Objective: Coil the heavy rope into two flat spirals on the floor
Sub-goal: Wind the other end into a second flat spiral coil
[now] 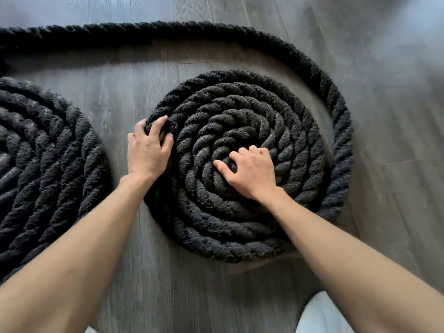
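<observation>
Black and coarse, the heavy rope point(144, 30) lies across a grey wood-plank floor point(396, 68) in front of you. Directly below your head it is wound into a tight centre spiral point(240, 212), lying flat on the planks. Your left hand point(147, 150) is at that spiral's left rim, its fingers curled over the outermost turn and gripping it, the thumb on the floor side. Your right hand point(249, 171) sits on top, at the spiral's core, with bent fingers and thumb clawed into the innermost turns. Both forearms reach in bare from the lower corners of the view.

From the spiral's near right edge a loose length point(341, 131) swings out wide around the right side, apart from the wound turns, then arcs over the top and runs leftward along the far side to the frame's left edge. A second spiral point(48, 152), also flat, lies to your left, cut off by the frame and separated from the centre one by a strip of bare planks. A patch of pale fabric point(319, 316) shows at the bottom edge, between your arms.
</observation>
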